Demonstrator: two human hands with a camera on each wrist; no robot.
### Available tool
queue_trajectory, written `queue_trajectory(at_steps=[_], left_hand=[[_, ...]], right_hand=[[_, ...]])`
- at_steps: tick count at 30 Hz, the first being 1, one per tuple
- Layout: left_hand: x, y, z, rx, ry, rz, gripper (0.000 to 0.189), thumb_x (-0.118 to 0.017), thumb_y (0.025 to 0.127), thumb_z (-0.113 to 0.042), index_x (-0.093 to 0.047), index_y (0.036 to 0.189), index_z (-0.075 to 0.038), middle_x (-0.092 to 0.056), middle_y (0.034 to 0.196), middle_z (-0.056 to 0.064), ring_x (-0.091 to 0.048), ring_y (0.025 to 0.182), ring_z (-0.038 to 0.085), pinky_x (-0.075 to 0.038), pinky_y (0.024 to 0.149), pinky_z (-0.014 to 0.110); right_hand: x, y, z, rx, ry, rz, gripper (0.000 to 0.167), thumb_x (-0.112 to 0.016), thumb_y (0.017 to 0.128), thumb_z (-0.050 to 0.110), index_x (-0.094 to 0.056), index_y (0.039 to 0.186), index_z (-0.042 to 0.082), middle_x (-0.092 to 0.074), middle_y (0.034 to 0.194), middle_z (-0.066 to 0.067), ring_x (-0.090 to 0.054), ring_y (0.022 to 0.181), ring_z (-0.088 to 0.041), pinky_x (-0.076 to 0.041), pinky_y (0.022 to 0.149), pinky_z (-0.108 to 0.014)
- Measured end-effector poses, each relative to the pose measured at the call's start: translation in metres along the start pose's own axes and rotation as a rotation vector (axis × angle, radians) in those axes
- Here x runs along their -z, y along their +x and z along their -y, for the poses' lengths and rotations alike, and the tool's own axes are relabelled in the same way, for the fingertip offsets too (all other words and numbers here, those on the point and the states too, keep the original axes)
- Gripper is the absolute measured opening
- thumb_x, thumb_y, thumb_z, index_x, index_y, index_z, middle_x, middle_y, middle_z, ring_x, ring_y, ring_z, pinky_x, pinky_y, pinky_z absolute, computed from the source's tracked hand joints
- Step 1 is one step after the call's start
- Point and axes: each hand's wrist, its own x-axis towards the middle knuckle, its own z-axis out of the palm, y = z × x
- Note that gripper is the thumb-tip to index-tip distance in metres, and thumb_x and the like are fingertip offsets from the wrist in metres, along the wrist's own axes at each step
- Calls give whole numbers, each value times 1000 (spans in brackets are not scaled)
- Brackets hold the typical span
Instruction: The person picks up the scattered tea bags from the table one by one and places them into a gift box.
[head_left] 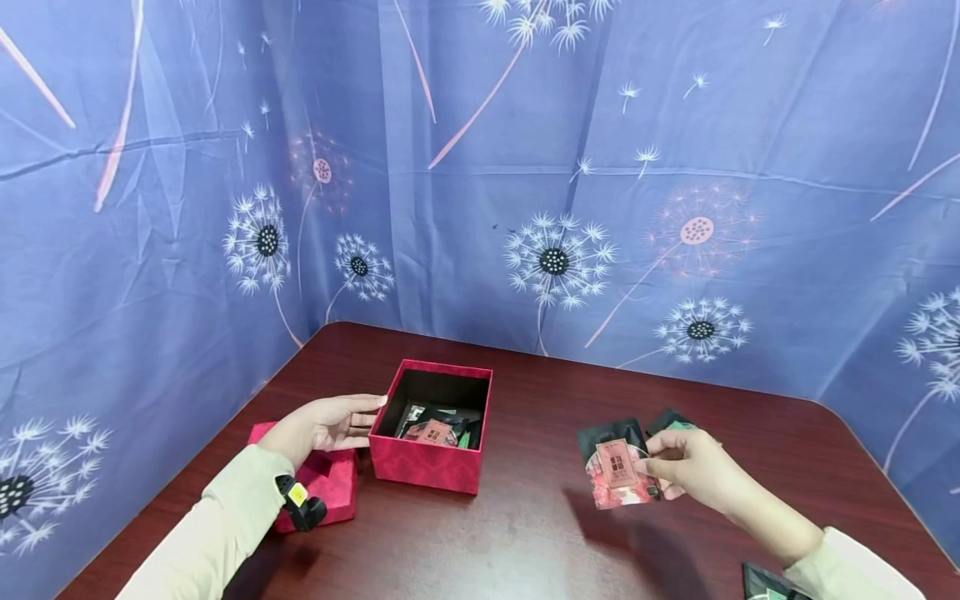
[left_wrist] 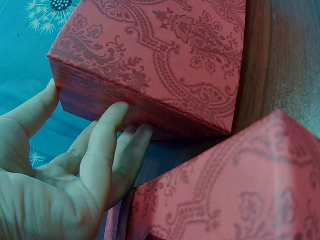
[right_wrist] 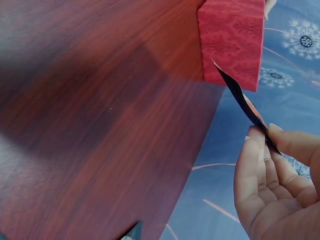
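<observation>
My right hand (head_left: 693,468) pinches a flat black-and-red sachet (head_left: 617,468) by its edge, thumb on one face. In the right wrist view the sachet (right_wrist: 242,102) is seen nearly edge-on between thumb and fingers. On the table's left half stands a red patterned box (head_left: 426,462), its top uncovered. Several sachets (head_left: 435,432) lie inside it, one with a similar red label. Against the box's left side rest the extended fingertips of my left hand (head_left: 333,429). The left wrist view shows this hand (left_wrist: 75,175) beside the box wall (left_wrist: 155,60), not wrapped around it.
A red box lid (head_left: 333,487) lies under my left forearm, left of the box. Beyond my right hand is a black-and-green sachet (head_left: 671,419). Another dark sachet (head_left: 768,583) lies at the near right edge. Blue dandelion-print cloth (head_left: 480,167) hangs around the table.
</observation>
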Motion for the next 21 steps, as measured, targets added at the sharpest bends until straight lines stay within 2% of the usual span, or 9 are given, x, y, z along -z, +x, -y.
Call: queue_trajectory(at_steps=[2,5,10,14,21], left_hand=[[0,0,1,-9,-6,12,45,-57,95,-31,-48,133,-11,-65,118,11,-62,102,19,-54,87,33],[1,1,1,-20,-7,34,39,-55,96,-30,-49,130,-12,-67,113,8,-63,99,17,-54,87,33],[1,0,0,-18,-2,40,47,-55,96,-29,-41,136,-9,-67,111,6,-64,98,15,-54,87,32],[1,-1,-2,-13,15,46,53,-55,96,-30,-37,140,-7,-65,116,9,-63,99,15,-54,88,32],[2,2,-5,-13,18,52,52,-54,97,-26,-36,140,-5,-65,116,11,-64,98,16,-54,88,35]], right_hand=[[-1,4,3,7,0,-17,23,-64,88,7,-61,101,-11,-64,77,-4,-59,57,-8,-56,56,-28],[-2,10,9,22,4,-52,22,-64,88,7,-62,101,-11,-64,76,-5,-58,57,-8,-56,57,-28],[-4,19,19,39,38,-101,20,-63,88,6,-61,99,-11,-66,78,-6,-58,59,-6,-57,58,-30],[-5,24,26,53,67,-119,21,-64,88,7,-61,98,-11,-68,79,-6,-59,60,-5,-57,59,-31],[-6,39,39,91,120,-134,22,-63,88,6,-60,99,-12,-68,78,-3,-61,61,-6,-57,60,-29]])
